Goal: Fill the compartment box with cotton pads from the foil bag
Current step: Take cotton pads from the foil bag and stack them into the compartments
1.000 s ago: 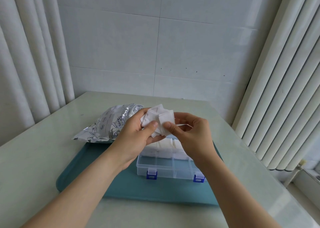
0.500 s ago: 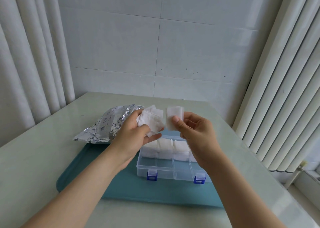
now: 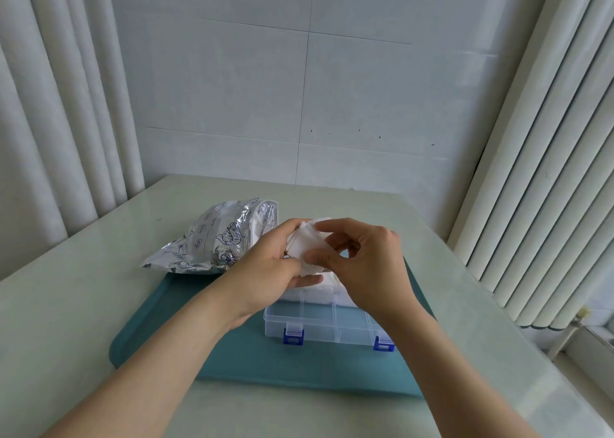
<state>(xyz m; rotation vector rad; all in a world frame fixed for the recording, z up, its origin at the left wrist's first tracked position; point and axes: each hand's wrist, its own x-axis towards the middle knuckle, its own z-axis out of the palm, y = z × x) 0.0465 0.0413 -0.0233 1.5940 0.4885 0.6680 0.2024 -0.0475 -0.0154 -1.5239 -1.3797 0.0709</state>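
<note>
A clear compartment box [image 3: 319,326] with blue latches sits open on a teal tray [image 3: 232,354]. White pads fill its far row, partly hidden by my hands; the near row looks empty. My left hand [image 3: 269,271] grips a small stack of white cotton pads [image 3: 307,248] above the box. My right hand [image 3: 365,264] meets it there, thumb and fingers pinching the stack's near edge. The crumpled silver foil bag [image 3: 216,238] lies to the left, its open mouth toward my hands.
The tray lies on a pale green table [image 3: 66,304] set against a white tiled wall. White curtains hang at both sides. A window sill shows at the lower right.
My right hand, which held a single pad apart from the stack half a second ago, has come back to the stack in my left hand. Both hands have dropped slightly.
</note>
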